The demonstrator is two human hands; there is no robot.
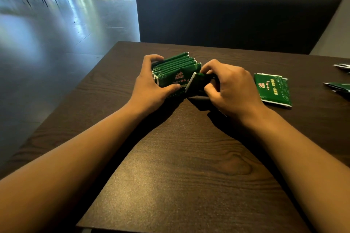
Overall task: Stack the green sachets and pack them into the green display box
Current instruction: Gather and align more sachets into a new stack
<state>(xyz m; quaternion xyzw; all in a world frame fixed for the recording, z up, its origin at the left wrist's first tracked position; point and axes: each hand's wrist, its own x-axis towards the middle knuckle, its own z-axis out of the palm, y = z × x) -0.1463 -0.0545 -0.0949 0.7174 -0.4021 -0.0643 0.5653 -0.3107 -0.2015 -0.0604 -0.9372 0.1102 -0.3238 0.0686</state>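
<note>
The stack of green sachets (175, 71) stands on edge on the desk (180, 166), clamped by the left hand (151, 85) so it stays squared. The right hand (231, 89) pinches one sachet (197, 83) at the stack's end, probably adding it. A loose sachet (272, 90) waits nearby; no box shows.

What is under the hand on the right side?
The right hand covers a green sachet that its fingers pinch, tilted against the upright stack of sachets. Most of that sachet is hidden; only its white-edged end shows. The table lies beneath.
</note>
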